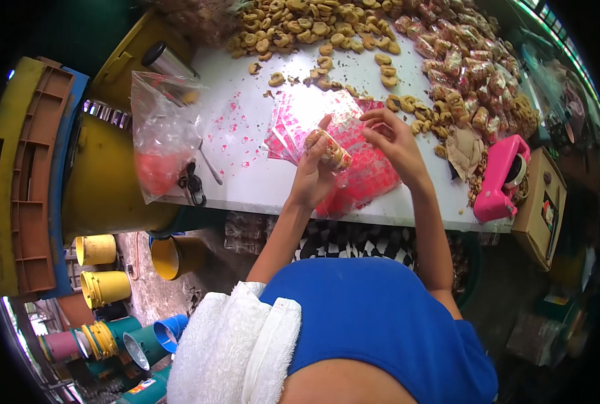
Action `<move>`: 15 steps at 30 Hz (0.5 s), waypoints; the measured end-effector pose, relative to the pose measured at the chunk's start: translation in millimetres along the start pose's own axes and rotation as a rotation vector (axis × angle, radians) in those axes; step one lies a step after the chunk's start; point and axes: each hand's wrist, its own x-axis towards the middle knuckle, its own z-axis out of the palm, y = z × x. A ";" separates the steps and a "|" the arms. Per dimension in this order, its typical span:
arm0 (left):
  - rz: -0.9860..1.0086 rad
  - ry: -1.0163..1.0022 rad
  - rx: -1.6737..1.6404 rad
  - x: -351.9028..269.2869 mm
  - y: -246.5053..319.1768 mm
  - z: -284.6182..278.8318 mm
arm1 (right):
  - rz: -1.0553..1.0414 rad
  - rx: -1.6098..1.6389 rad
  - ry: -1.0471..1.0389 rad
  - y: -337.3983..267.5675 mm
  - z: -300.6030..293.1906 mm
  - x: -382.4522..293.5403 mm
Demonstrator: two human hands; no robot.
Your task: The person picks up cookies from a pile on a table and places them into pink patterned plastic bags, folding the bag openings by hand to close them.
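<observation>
My left hand [314,169] grips a clear printed plastic bag of round cookies [334,151], held tilted above the table. To its right my right hand [388,134] is raised with its fingers apart and curled, and I see nothing in them. Beneath both hands lie fanned stacks of red-printed plastic bags [365,174] on the white table [249,189]. Loose ring-shaped cookies [300,25] are heaped at the far side, with short rows of them [385,70] nearer. At the right is a large pile of filled cookie bags [461,65].
A pink tape dispenser [497,182] stands at the table's right edge, beside a cardboard box [540,207]. On the left are a clear plastic bag with red contents [161,146], a spoon [210,164] and black-handled scissors [195,187]. Yellow buckets [105,289] lie below left.
</observation>
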 end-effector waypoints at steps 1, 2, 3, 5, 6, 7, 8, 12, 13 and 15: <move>0.004 0.019 -0.019 2.4 -5.3 2.9 | -0.002 -0.006 0.005 -1.1 2.6 -7.9; 0.015 0.046 -0.035 3.2 -8.7 4.3 | -0.265 -0.272 -0.015 -2.8 9.4 -14.0; 0.031 0.076 -0.050 3.2 -10.8 5.6 | -0.530 -0.544 -0.032 -6.3 16.2 -18.5; -0.018 0.042 -0.167 2.2 -14.9 19.6 | -0.516 -0.371 -0.045 2.3 33.9 -18.7; -0.022 0.043 -0.208 0.1 -11.4 18.5 | -0.254 -0.226 -0.097 -1.6 34.4 -18.9; -0.004 0.025 -0.208 -1.0 -7.8 17.0 | -0.275 -0.239 -0.102 -1.3 26.3 -8.3; -0.043 0.110 0.044 -2.2 -2.1 14.2 | -0.241 -0.311 -0.079 5.4 12.6 6.0; 0.340 0.355 1.672 -19.3 19.7 -27.4 | -0.342 -0.776 0.335 22.5 -70.7 92.5; 0.349 0.369 1.669 -24.8 28.1 -38.4 | -0.318 -1.049 0.522 14.2 -88.5 112.6; 0.351 0.497 2.021 -31.3 38.2 -52.0 | -0.579 -1.386 0.618 34.3 -138.5 144.7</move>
